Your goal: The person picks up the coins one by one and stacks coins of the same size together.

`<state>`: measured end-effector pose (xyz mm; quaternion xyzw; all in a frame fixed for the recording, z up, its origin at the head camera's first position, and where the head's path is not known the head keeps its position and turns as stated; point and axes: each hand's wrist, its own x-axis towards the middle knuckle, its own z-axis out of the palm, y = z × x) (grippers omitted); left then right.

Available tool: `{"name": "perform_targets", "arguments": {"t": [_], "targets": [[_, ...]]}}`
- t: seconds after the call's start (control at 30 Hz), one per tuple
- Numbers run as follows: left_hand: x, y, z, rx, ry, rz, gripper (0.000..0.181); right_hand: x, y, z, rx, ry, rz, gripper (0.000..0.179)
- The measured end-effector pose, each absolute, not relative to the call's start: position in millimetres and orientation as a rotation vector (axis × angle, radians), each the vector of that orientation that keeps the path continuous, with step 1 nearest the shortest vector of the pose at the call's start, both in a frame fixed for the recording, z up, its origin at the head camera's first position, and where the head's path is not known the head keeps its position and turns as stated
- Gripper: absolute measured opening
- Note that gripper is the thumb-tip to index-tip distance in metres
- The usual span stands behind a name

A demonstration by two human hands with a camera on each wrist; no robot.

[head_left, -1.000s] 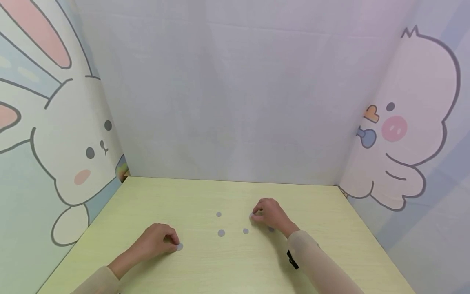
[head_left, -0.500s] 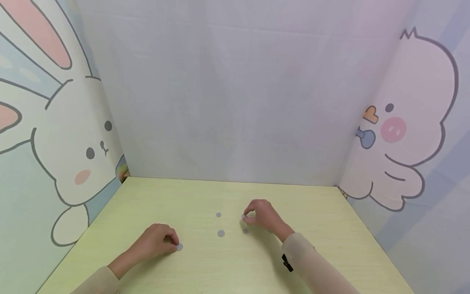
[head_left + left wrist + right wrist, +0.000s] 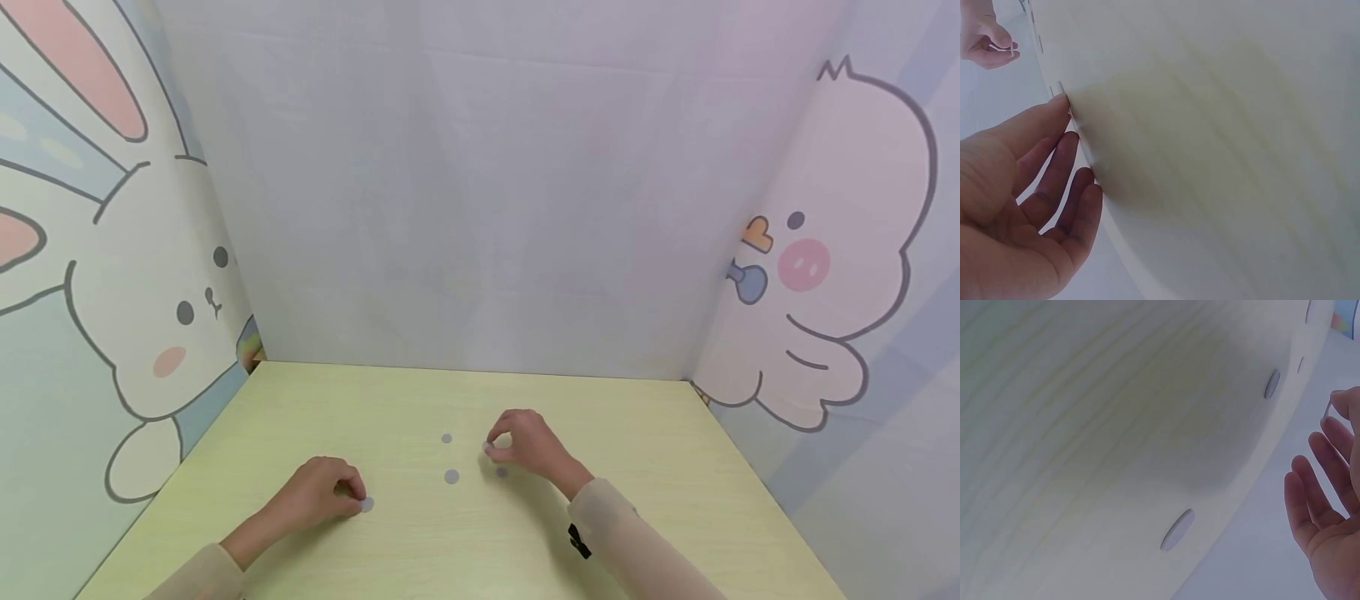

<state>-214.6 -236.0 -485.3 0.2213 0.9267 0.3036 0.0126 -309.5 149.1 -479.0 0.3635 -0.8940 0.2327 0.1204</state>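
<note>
My left hand (image 3: 318, 493) pinches a small flat grey disc (image 3: 367, 504) by its near side at the tabletop, left of centre. In the left wrist view the thumb tip is right at its thin edge (image 3: 1060, 89). Over the middle of the table my right hand (image 3: 528, 440) holds another grey disc (image 3: 487, 447) between thumb and forefinger. The right wrist view shows that held disc (image 3: 1327, 411) raised off the wood, the other fingers loosely bent. Beneath the right hand lies a third disc (image 3: 502, 472); the right forearm covers part of the table.
Two more grey discs, one farther back (image 3: 447, 438) and one nearer (image 3: 452, 477), lie between the hands on the pale wooden table (image 3: 405, 558). A plain pale cloth (image 3: 480, 208) stands behind, with cartoon-printed side panels (image 3: 150, 333) at left and right.
My right hand has lifted a disc off the table and carried it left toward the middle. The left hand keeps still at its disc.
</note>
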Motion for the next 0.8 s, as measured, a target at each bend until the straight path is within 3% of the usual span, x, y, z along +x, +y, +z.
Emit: {"name": "perform_targets", "arguments": {"t": [0.8], "targets": [[-215.5, -235.1, -486.7, 0.67, 2.911, 0.922, 0.014, -295.2, 114.9, -476.5, 1.146, -2.586, 0.627, 0.005]]}}
